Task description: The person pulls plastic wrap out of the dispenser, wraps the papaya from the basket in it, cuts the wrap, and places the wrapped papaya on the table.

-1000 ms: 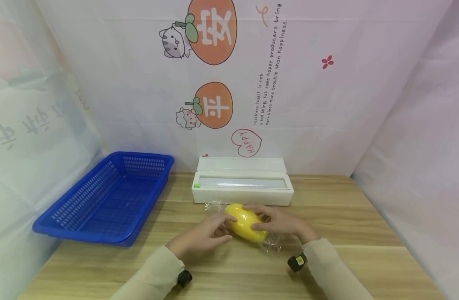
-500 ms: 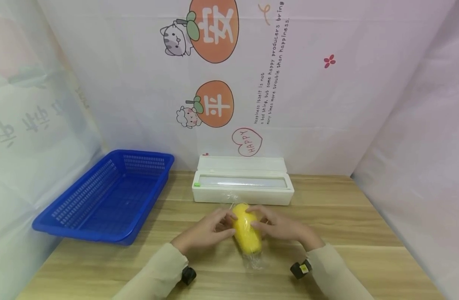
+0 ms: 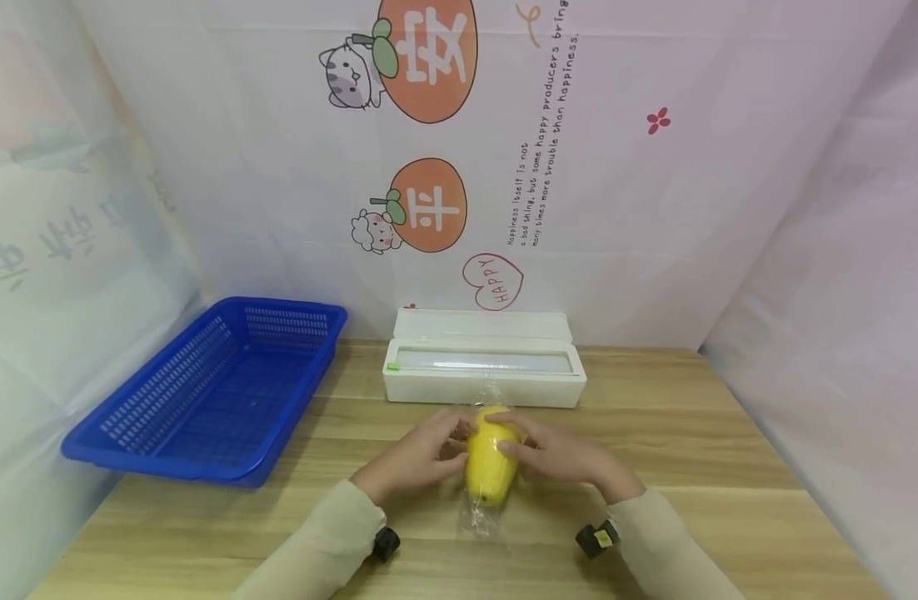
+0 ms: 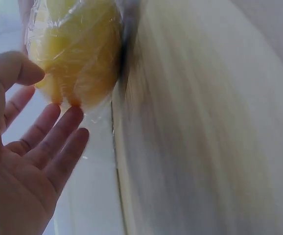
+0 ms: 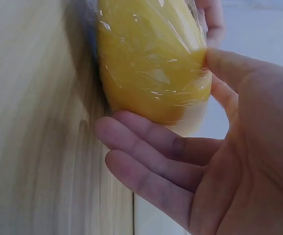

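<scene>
A yellow mango-shaped fruit (image 3: 491,467), wrapped in clear cling film (image 3: 480,518), lies lengthwise on the table before me, a dark spot at its near end. My left hand (image 3: 423,454) holds its left side, the thumb tip on the film (image 4: 58,39) and the fingertips against the fruit's lower surface in the left wrist view. From the right, my right hand (image 3: 560,450) grips it, with thumb and index finger over the top. The right wrist view shows the thumb pressed on the wrapped fruit (image 5: 151,63) and the other fingers low along its side.
Behind the fruit stands a white cling film dispenser box (image 3: 481,390) with its lid (image 3: 481,323) raised. A blue plastic basket (image 3: 279,425) sits at the left. The wooden table (image 3: 699,467) meets printed white cloth walls at the back and sides.
The fruit has turned from lying slantwise to pointing toward me, and its loose film ends swung with it. The left hand has shifted slightly right; the right hand stays close to its place.
</scene>
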Motion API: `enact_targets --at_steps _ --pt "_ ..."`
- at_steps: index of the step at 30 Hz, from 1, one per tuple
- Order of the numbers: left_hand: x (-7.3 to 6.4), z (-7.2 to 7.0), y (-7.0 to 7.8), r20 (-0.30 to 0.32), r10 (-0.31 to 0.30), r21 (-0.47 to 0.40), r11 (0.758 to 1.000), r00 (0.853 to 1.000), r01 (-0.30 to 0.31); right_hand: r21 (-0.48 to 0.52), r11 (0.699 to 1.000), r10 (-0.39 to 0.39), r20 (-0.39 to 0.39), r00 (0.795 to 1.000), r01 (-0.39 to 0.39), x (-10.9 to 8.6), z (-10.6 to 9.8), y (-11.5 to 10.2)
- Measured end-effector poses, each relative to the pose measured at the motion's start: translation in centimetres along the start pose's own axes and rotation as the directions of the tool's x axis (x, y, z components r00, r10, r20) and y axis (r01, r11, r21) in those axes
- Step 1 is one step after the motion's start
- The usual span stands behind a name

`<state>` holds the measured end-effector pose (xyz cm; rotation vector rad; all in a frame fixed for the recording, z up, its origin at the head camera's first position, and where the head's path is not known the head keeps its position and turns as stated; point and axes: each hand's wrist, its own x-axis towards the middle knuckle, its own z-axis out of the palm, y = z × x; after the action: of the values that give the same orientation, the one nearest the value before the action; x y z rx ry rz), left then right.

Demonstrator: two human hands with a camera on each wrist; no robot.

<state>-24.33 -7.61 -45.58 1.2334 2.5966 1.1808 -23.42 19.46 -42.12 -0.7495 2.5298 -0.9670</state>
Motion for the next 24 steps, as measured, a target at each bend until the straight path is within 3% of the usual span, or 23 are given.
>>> enact_targets --at_steps 5,12,15,20,22,24 --pt "-0.6 0.2 0.0 0.048 0.057 0.210 0.975 0.997 -0.065 0.058 0.998 0.016 0.017 1.000 -0.017 0.1 -0.2 0.2" --pt "-0.7 0.5 1.0 0.118 0.153 0.293 0.939 0.981 -0.181 0.124 0.992 0.017 0.036 0.999 -0.022 0.2 -0.6 0.2" --pt "-0.5 0.7 1.4 0.127 0.226 0.338 0.906 0.966 -0.257 0.118 0.993 0.023 0.045 0.999 -0.028 0.3 -0.6 0.2" --pt "-0.1 0.8 1.5 0.096 0.373 0.404 0.833 0.923 -0.378 0.119 0.992 0.039 0.055 0.998 -0.046 0.4 -0.7 0.3" --pt "-0.1 0.7 1.5 0.080 0.388 0.383 0.838 0.918 -0.388 0.124 0.991 0.039 0.056 0.998 -0.045 0.5 -0.7 0.4" --pt "-0.1 0.7 1.5 0.071 0.368 0.338 0.866 0.927 -0.370 0.124 0.992 0.033 0.055 0.998 -0.040 0.6 -0.6 0.6"
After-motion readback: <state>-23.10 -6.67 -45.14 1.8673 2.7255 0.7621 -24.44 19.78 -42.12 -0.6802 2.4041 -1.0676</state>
